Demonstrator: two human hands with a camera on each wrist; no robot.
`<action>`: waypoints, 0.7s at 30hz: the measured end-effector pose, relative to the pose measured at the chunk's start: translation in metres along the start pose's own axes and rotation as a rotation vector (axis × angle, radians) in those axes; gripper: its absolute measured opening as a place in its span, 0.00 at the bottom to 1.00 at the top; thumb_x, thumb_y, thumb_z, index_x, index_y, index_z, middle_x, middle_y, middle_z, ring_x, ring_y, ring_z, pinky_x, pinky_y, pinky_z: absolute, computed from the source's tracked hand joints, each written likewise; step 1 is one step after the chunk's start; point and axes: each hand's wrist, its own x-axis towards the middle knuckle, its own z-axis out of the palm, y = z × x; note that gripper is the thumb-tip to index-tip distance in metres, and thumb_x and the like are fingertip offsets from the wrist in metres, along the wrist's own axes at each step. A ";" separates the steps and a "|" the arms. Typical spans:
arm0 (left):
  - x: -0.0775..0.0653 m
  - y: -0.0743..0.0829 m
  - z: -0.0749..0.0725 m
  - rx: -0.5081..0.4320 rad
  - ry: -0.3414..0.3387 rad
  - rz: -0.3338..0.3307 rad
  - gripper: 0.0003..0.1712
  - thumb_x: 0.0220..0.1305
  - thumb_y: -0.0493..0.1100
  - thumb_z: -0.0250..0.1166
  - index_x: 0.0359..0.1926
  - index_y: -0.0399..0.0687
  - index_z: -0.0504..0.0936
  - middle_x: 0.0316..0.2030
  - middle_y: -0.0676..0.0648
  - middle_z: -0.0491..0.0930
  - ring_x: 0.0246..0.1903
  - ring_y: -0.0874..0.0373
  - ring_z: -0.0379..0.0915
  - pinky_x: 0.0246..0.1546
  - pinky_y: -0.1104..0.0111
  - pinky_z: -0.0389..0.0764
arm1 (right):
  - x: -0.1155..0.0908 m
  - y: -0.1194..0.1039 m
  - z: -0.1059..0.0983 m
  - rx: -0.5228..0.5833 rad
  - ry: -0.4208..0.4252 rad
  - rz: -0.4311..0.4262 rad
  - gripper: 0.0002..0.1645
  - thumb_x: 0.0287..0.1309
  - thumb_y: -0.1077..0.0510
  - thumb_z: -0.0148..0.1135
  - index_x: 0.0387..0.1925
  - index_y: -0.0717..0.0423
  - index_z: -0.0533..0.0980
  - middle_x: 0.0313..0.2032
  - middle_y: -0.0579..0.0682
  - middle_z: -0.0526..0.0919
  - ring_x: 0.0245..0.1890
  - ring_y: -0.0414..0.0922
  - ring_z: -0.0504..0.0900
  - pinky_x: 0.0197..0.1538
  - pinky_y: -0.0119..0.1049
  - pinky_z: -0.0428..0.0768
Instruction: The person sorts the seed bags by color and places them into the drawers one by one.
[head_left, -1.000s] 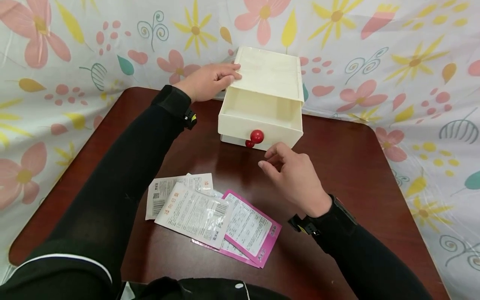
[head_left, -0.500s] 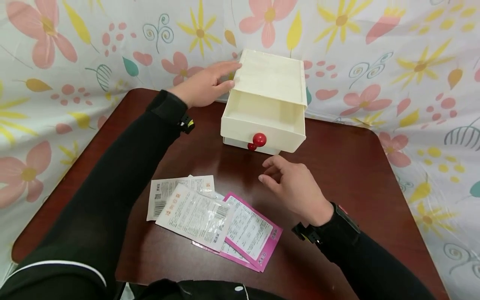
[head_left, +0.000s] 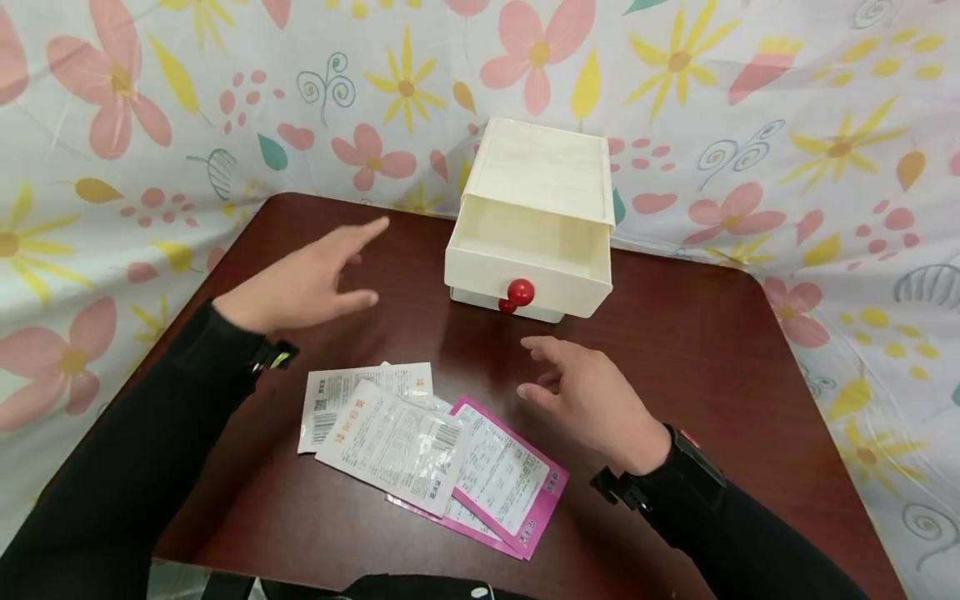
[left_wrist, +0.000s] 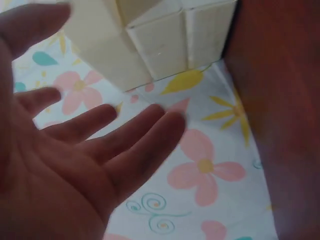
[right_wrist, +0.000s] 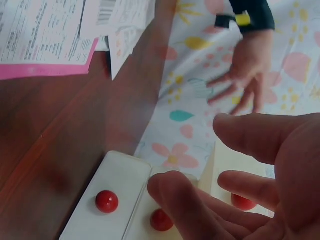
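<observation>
In the head view a cream drawer box [head_left: 550,171] stands at the back of the table, its top drawer [head_left: 525,279] pulled out and bare inside as far as I see. Red knobs [head_left: 521,292] mark its front. My left hand [head_left: 303,279] hovers left of the box, fingers spread, touching nothing. My right hand [head_left: 588,396] hangs in front of the box, fingers loosely bent, holding nothing. Between me and the box lies an overlapping pile of flat packets: white packets [head_left: 393,446] with barcodes and a pink-edged packet [head_left: 502,475].
The dark red-brown table [head_left: 720,367] meets a floral curtain [head_left: 825,108] behind the box and at both sides. In the right wrist view, lower drawer fronts with a red knob [right_wrist: 107,201] sit flush beside the pulled-out one.
My left hand has left the side of the box and moved left and toward me, its fingers spreading. The right hand has barely moved. Drawer and packets stay as they were.
</observation>
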 end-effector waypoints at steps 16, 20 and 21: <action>-0.106 0.012 0.070 0.077 -0.247 -0.205 0.42 0.55 0.48 0.77 0.69 0.45 0.72 0.41 0.48 0.75 0.34 0.57 0.72 0.33 0.65 0.74 | -0.004 -0.016 0.025 -0.081 -0.214 -0.047 0.38 0.49 0.51 0.79 0.61 0.56 0.77 0.48 0.50 0.81 0.30 0.36 0.77 0.38 0.30 0.81; -0.108 0.011 0.081 0.080 -0.249 -0.181 0.40 0.56 0.48 0.77 0.68 0.43 0.73 0.46 0.48 0.76 0.33 0.61 0.69 0.35 0.66 0.72 | -0.004 -0.019 0.037 -0.101 -0.251 -0.049 0.38 0.48 0.50 0.80 0.61 0.55 0.77 0.46 0.51 0.81 0.33 0.40 0.77 0.37 0.31 0.81; -0.108 0.012 0.082 0.086 -0.250 -0.178 0.40 0.56 0.47 0.77 0.68 0.43 0.74 0.47 0.48 0.77 0.34 0.61 0.68 0.36 0.66 0.72 | -0.003 -0.020 0.039 -0.102 -0.262 -0.044 0.38 0.48 0.50 0.80 0.61 0.55 0.77 0.46 0.51 0.81 0.34 0.41 0.76 0.37 0.32 0.81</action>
